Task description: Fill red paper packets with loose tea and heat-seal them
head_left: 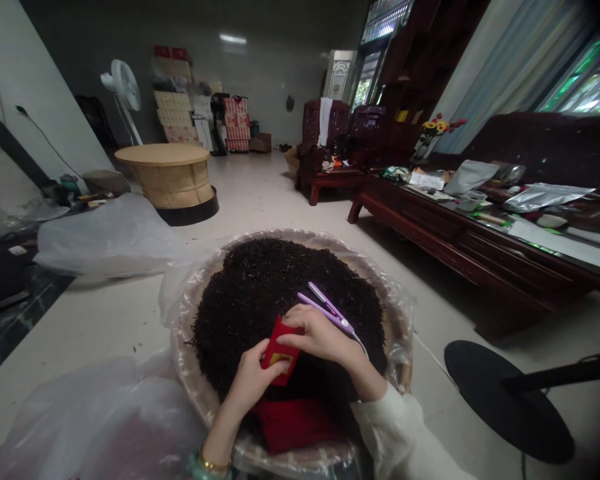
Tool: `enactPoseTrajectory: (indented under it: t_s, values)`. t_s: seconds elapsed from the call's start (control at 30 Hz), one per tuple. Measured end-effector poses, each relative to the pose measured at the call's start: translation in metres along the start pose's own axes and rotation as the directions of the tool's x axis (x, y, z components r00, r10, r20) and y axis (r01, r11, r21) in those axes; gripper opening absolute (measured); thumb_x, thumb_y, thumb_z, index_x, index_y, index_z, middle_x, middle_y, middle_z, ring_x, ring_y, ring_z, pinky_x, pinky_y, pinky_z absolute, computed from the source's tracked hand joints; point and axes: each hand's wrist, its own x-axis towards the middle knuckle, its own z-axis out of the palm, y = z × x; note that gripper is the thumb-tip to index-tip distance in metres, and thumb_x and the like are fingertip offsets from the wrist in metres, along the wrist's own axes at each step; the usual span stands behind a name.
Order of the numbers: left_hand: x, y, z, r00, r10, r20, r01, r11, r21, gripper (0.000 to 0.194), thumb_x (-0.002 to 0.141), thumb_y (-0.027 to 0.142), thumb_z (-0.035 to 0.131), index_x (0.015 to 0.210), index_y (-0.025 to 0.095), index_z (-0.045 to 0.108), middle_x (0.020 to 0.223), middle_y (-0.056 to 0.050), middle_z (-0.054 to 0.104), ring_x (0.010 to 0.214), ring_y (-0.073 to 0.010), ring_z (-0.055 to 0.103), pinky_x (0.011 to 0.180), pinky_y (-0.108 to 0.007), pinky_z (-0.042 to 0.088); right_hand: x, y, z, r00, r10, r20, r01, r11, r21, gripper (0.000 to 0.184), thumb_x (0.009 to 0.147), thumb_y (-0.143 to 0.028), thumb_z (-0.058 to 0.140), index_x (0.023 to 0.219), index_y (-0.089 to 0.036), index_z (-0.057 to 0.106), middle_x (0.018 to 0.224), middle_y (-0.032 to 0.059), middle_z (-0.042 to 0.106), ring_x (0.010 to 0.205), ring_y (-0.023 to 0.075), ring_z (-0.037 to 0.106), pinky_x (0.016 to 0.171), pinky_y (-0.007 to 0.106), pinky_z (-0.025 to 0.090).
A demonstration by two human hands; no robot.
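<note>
A small red packet (281, 357) with a gold patch is held above a heap of dark, dried tea-like leaves (265, 280). My left hand (254, 375) grips its lower left side, thumb across the front. My right hand (314, 333) has hold of its upper end, fingers bent over the top edge. Just beyond my right hand a purple hair straightener (330, 313) lies on the leaves, its two arms apart and a white cord trailing from it. Below my hands a stack of red packets or cloth (300, 423) rests at the basket's near edge.
The round, plastic-lined basket (187, 373) holds the leaves. Clear plastic bags (105, 420) lie on the left. At right stand a black round stand base (510, 400) and a cluttered dark wooden table (455, 253). A drum-shaped wooden table (167, 173) and a white fan (125, 87) are farther back.
</note>
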Motion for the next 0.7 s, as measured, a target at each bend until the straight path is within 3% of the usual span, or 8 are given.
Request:
enactPoseTrajectory:
  t_s: [0.13, 0.27, 0.4, 0.53, 0.63, 0.7]
  values:
    - [0.0, -0.001, 0.003, 1.0, -0.02, -0.017, 0.019, 0.997, -0.081, 0.027, 0.064, 0.029, 0.071, 0.086, 0.014, 0.067, 0.074, -0.002, 0.069, 0.069, -0.0188, 0.061, 0.062, -0.024, 0.045, -0.005, -0.003, -0.005, 0.995, 0.02, -0.099, -0.041, 0.977, -0.208, 0.015, 0.081, -0.033, 0.067, 0.076, -0.02, 0.071, 0.075, 0.004, 0.066, 0.083, 0.0204, 0.057, 0.082, 0.035, 0.039]
    - [0.0, -0.002, 0.008, 0.999, -0.018, -0.05, 0.017, 1.0, -0.019, 0.026, 0.061, 0.028, 0.074, 0.082, 0.015, 0.067, 0.066, 0.0, 0.067, 0.063, -0.0166, 0.058, 0.057, -0.022, 0.043, -0.007, -0.003, -0.003, 0.999, 0.044, 0.019, -0.039, 0.979, -0.198, 0.018, 0.08, -0.032, 0.068, 0.067, -0.02, 0.07, 0.069, 0.0027, 0.065, 0.085, 0.0213, 0.058, 0.084, 0.036, 0.037]
    - [-0.001, 0.0, 0.011, 0.999, -0.033, -0.017, 0.029, 0.977, -0.209, 0.039, 0.062, 0.033, 0.074, 0.096, 0.015, 0.065, 0.083, -0.004, 0.071, 0.076, -0.0206, 0.064, 0.068, -0.027, 0.048, -0.007, -0.002, 0.002, 0.996, 0.042, 0.074, -0.031, 0.989, -0.143, 0.01, 0.08, -0.024, 0.067, 0.072, -0.021, 0.071, 0.077, 0.0025, 0.068, 0.093, 0.0214, 0.058, 0.087, 0.035, 0.036]
    - [-0.002, 0.004, 0.013, 0.996, -0.082, 0.037, 0.09, 0.868, -0.488, 0.049, 0.066, 0.05, 0.07, 0.098, 0.015, 0.06, 0.089, -0.007, 0.071, 0.082, -0.0232, 0.066, 0.073, -0.031, 0.051, -0.01, 0.004, 0.01, 0.993, 0.08, -0.088, -0.082, 0.996, -0.016, 0.004, 0.078, -0.02, 0.068, 0.081, -0.02, 0.07, 0.085, 0.0036, 0.068, 0.085, 0.0187, 0.06, 0.081, 0.033, 0.043]
    - [-0.004, 0.007, 0.015, 0.993, -0.113, -0.017, 0.083, 0.817, -0.57, 0.052, 0.071, 0.056, 0.066, 0.103, 0.015, 0.06, 0.089, -0.007, 0.071, 0.081, -0.0223, 0.067, 0.071, -0.03, 0.052, -0.016, 0.013, 0.021, 0.941, 0.153, -0.303, -0.121, 0.985, 0.121, 0.025, 0.077, -0.023, 0.068, 0.101, -0.022, 0.065, 0.095, 0.0047, 0.066, 0.084, 0.0181, 0.06, 0.075, 0.032, 0.047]
    - [-0.004, 0.007, 0.016, 0.991, -0.128, -0.05, 0.074, 0.802, -0.593, 0.053, 0.072, 0.055, 0.066, 0.105, 0.015, 0.06, 0.088, -0.006, 0.072, 0.079, -0.0215, 0.067, 0.07, -0.029, 0.051, -0.02, 0.021, 0.03, 0.895, 0.231, -0.381, -0.169, 0.967, 0.19, 0.038, 0.073, -0.027, 0.071, 0.11, -0.022, 0.061, 0.098, 0.0059, 0.064, 0.083, 0.0186, 0.059, 0.072, 0.032, 0.048]
